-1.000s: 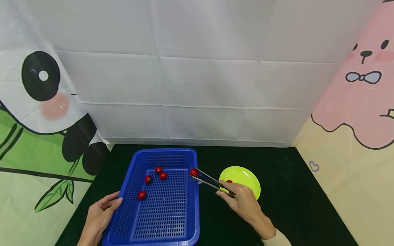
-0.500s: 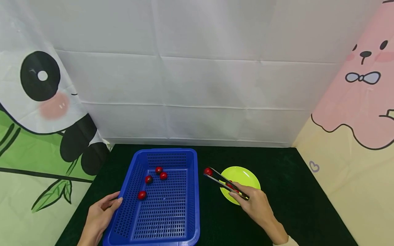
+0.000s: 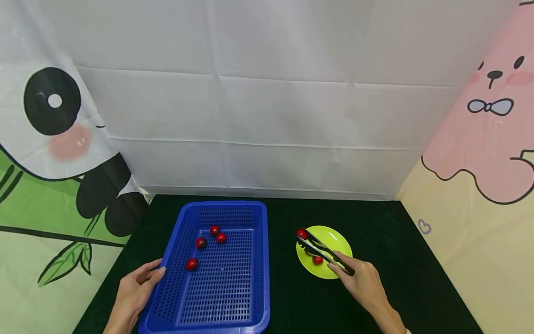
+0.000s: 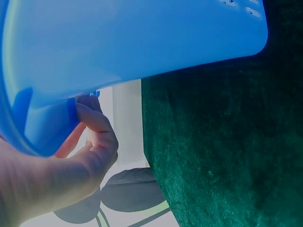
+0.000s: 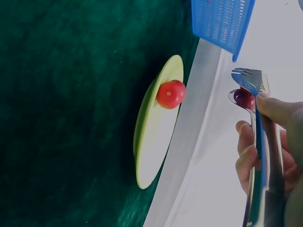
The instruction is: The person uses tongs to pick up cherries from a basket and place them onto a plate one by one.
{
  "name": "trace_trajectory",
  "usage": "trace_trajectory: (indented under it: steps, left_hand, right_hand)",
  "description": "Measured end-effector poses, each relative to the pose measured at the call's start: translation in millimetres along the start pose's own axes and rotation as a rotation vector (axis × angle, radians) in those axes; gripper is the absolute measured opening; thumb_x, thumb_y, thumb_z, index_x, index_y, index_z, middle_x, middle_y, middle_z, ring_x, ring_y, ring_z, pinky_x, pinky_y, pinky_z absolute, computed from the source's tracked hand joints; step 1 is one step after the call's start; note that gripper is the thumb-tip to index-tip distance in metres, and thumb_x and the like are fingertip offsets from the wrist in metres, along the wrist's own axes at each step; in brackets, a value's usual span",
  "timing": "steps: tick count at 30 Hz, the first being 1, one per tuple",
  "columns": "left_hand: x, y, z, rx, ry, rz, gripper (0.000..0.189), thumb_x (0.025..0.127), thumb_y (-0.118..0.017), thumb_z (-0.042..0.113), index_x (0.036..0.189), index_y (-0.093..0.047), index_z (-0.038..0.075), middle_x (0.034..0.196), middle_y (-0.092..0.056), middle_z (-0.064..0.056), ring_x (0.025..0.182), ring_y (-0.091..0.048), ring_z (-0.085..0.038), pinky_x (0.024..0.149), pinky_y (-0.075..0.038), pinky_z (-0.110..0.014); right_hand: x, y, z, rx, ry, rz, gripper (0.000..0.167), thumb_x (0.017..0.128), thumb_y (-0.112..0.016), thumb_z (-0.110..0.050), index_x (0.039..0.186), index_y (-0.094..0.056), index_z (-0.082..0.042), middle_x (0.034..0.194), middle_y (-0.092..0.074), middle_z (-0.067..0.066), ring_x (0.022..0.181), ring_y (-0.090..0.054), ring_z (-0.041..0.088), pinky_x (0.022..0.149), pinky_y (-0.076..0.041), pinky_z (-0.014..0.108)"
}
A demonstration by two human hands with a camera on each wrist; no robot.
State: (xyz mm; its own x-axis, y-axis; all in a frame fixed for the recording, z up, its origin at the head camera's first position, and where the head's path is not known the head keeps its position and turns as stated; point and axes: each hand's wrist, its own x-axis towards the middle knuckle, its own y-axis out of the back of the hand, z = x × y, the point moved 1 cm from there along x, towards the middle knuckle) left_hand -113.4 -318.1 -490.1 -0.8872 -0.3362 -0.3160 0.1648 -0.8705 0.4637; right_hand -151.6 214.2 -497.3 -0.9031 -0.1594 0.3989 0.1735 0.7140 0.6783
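Observation:
My left hand [image 3: 133,292] grips the left rim of a blue perforated plastic basket [image 3: 268,278]; in the left wrist view its fingers [image 4: 97,120] curl at the edge. In my right hand [image 3: 363,283] is a pair of metal tongs [image 3: 340,263], pinching a red cherry tomato [image 3: 301,234] at the tips. That tomato hangs over the left edge of a yellow-green plate [image 3: 340,246]. On the plate lies another cherry tomato [image 3: 318,260], also visible in the right wrist view [image 5: 171,94]; the tongs partly cover what is beside it.
Several cherry tomatoes [image 3: 221,238] lie inside the basket, toward its upper left. A dark green cloth [image 3: 396,241] covers the table. White sheeting [image 3: 271,139] stands behind, with printed cartoon panels on both sides.
My right hand has moved the tongs and tomato rightward, from the basket's right rim to over the plate. My left hand and the basket have stayed in place.

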Motion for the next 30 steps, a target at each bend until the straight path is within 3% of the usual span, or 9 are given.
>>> trace_trajectory:
  steps: [14,30]
  left_hand:
    - [0.2,-2.2,0.8,0.008,-0.001,-0.009,0.062,0.103,-0.064,0.038,0.149,-0.049,-0.001,0.122,-0.069,-0.022,0.097,-0.07,-0.023,0.079,-0.059,-0.042]
    - [1.3,-0.6,-1.0,0.014,-0.004,-0.002,0.062,0.103,-0.065,0.038,0.149,-0.049,-0.001,0.123,-0.069,-0.021,0.099,-0.069,-0.023,0.08,-0.058,-0.042]
  right_hand:
    - [-17.5,11.9,25.4,-0.064,-0.119,-0.005,0.036,0.089,-0.083,-0.022,0.121,-0.076,-0.008,0.057,-0.045,-0.014,0.044,-0.039,0.001,0.046,-0.038,0.021]
    - [-37.7,20.0,45.7,-0.133,-0.259,-0.076,0.041,0.093,-0.079,-0.028,0.127,-0.073,-0.006,0.056,-0.041,-0.012,0.043,-0.037,0.004,0.046,-0.036,0.022]
